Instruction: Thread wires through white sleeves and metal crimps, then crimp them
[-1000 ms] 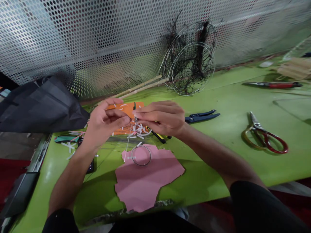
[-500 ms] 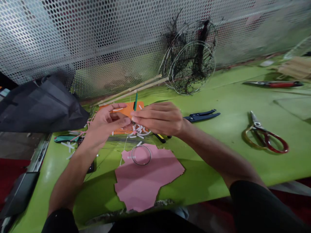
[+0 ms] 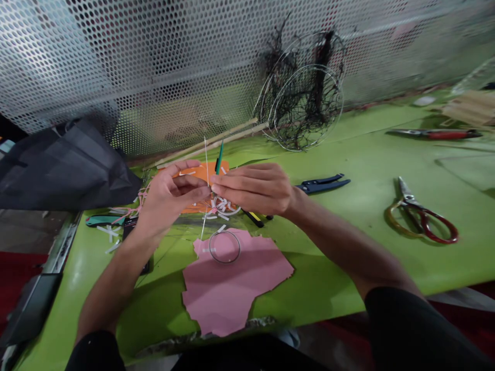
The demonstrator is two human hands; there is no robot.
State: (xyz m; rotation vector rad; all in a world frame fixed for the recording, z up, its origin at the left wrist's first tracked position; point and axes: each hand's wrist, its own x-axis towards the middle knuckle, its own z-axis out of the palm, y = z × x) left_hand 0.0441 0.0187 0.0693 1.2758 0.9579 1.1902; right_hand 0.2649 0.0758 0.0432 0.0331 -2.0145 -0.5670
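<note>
My left hand (image 3: 172, 196) and my right hand (image 3: 255, 188) meet fingertip to fingertip above an orange paper sheet (image 3: 201, 172). The left fingers pinch a thin white strip (image 3: 205, 154) that runs upward past them and also hangs below. The right fingers hold the lower end of a slim green stick (image 3: 219, 158). Just under the hands lies a small wire ring (image 3: 224, 207) tangled with white paper strips. Another wire ring (image 3: 225, 246) rests on a torn pink paper sheet (image 3: 232, 288).
The green table (image 3: 348, 154) holds blue-handled pliers (image 3: 323, 184), red-handled scissors (image 3: 421, 219) and a red-handled tool (image 3: 435, 134). Bamboo sticks (image 3: 209, 144) and netted wire hoops (image 3: 303, 93) lean against a perforated metal screen (image 3: 135, 67). A black bag (image 3: 65, 170) sits left.
The green stick now stands higher above my fingers, and the white strip rises clearly above them. My hands have shifted only slightly.
</note>
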